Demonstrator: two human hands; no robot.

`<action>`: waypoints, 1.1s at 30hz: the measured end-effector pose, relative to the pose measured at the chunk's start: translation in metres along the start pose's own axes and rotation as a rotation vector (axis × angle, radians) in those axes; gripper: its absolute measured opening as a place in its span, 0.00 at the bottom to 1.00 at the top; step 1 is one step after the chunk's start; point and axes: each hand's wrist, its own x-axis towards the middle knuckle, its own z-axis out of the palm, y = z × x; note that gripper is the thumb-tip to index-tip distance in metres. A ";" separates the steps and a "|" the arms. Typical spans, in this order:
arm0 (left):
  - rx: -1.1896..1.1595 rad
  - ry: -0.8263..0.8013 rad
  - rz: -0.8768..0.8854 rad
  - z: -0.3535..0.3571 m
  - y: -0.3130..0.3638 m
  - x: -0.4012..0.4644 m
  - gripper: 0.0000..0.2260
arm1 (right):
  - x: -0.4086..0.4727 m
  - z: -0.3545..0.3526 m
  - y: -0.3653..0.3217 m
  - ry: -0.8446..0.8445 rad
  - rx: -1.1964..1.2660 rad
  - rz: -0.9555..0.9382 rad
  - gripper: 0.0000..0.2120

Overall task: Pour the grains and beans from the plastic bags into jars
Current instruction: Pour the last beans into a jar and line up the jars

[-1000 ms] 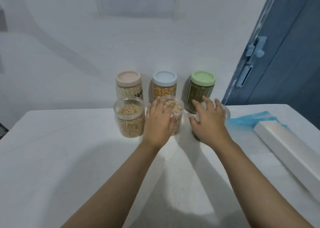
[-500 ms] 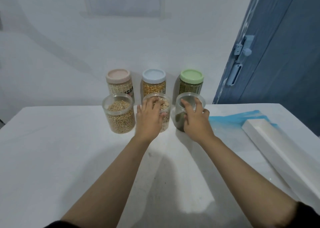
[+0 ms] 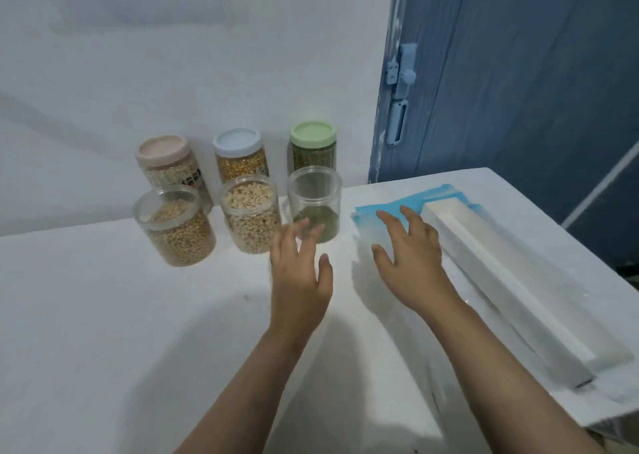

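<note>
On the white table (image 3: 103, 315), three open clear plastic jars stand in a row — two nearly full of pale beans, the third clear jar (image 3: 315, 208) holding only a shallow layer of green grains. Both hands hover empty with fingers spread: the left hand (image 3: 299, 280) just before that jar, the right hand (image 3: 411, 256) over the blue-edged plastic bags (image 3: 387, 208). These bags look thin, limp and slippery — best pinched at an edge.
</note>
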 end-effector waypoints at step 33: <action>0.528 -0.615 -0.609 0.161 0.130 -0.038 0.30 | 0.103 -0.107 0.277 -0.388 -0.438 0.106 0.17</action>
